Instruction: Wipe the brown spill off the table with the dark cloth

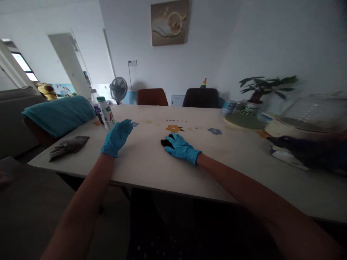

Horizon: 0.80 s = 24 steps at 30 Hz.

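Note:
Both hands wear blue gloves. My left hand (117,137) is raised at the left of the table (146,162), its fingers stretched out and held together, with nothing in it. Just behind it stands a white bottle with a green cap (106,113). On the tabletop, my right hand (182,147) has its fingers curled over a small black piece (167,143), which looks soft like a cloth but is partly hidden under the fingers. An orange printed flower (174,128) lies just beyond this hand.
A crumpled grey-brown cloth (69,147) lies near the left edge. Behind the white bottle is a purple-labelled bottle (97,104). At right are a potted plant (252,107) on a green round mat (241,121), a clear dome cover (311,112) and a dark bundle (309,151). Chairs (152,96) line the far side.

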Motion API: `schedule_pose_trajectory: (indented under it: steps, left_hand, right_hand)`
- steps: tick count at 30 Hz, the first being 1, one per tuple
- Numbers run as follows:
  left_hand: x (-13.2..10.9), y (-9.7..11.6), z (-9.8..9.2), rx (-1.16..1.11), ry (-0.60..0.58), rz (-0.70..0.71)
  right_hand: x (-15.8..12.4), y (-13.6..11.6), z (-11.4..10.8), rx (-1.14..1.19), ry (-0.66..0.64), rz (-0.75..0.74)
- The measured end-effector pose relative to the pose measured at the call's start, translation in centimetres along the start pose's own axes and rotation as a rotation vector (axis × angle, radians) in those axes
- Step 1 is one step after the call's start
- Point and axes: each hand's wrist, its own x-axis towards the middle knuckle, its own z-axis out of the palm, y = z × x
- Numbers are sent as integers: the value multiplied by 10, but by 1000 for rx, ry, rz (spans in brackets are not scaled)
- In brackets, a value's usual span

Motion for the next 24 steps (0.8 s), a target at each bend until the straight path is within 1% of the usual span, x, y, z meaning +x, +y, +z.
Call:
schedule_pose_trajectory:
  steps: [3, 8, 11, 14, 16, 18, 21, 24]
  left_hand:
    - [3, -4, 4, -11, 42, -25]
    - [3, -1, -2, -5, 91, -9]
    - [5, 1, -6, 16, 101, 4]
    - [6, 3, -7, 49, 121, 12]
    - [4, 3, -7, 74, 126, 10]
    - [1, 4, -5, 96, 123, 6]
    - [-3, 4, -3, 117, 120, 7]
    - [-6, 3, -2, 127, 122, 14]
  right_hand:
    - [31, -31, 1, -16, -8, -42]
    - [79, -99, -3, -21, -41, -128]
    - [95, -140, 0, -5, -38, -174]
    - [99, -167, 4, 18, -35, -207]
    - [94, -176, 5, 26, -46, -235]
    - [86, -177, 4, 30, -61, -264]
    - [68, -168, 1, 31, -74, -286]
    - [46, -150, -5, 39, -91, -288]
